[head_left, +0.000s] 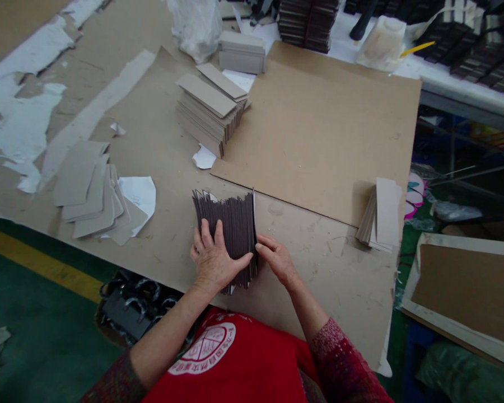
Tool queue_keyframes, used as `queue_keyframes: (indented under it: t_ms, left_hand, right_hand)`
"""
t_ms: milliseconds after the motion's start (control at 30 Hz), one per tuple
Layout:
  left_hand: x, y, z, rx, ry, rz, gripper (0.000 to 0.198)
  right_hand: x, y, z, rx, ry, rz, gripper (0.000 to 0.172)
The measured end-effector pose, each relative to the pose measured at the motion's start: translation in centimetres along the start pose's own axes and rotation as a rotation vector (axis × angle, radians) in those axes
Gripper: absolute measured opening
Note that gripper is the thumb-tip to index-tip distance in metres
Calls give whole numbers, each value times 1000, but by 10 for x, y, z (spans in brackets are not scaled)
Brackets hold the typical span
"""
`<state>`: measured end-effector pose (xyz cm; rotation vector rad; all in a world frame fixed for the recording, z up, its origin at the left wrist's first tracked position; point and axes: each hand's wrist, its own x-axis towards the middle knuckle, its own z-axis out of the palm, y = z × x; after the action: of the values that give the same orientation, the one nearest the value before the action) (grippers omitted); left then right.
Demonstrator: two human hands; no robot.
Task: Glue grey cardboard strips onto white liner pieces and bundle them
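Observation:
A bundle of dark brown card pieces stands on edge on the table near its front edge, packed side by side. Their top ends are slightly uneven, and bits of white show among them. My left hand lies over the bundle's left part, fingers spread along it and thumb reaching across to the right edge. Against the right side, the fingers of my right hand press on the outermost piece. The bundle is held between both hands. The underside of it and part of my left palm are hidden.
Stacked grey cardboard strips lie behind the bundle. Loose grey cards fan out at left; a small pile of strips sits at right. A large brown board covers the back right. A box of dark items stands below the table's front edge.

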<state>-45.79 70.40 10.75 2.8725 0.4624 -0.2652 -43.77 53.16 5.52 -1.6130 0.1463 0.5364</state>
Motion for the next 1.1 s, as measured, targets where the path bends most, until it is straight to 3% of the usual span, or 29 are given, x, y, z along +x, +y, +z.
queue_keyframes:
  t_ms: [133, 267, 367, 667, 1100]
  left_hand:
    - [0, 0, 1, 2, 10, 0, 116]
    - [1, 0, 0, 2, 8, 3, 116]
    - [1, 0, 0, -2, 6, -1, 116]
    - [1, -1, 0, -8, 3, 5, 116]
    - [0, -2, 0, -9, 13, 12, 115]
  right_hand:
    - [-6, 1, 6, -64, 63, -111, 53]
    - [-12, 2, 4, -154, 83, -214, 38]
    - [-13, 1, 2, -180, 82, -216, 29]
    - [-9, 2, 6, -165, 80, -192, 30]
    - [-13, -1, 11, -304, 81, -315, 43]
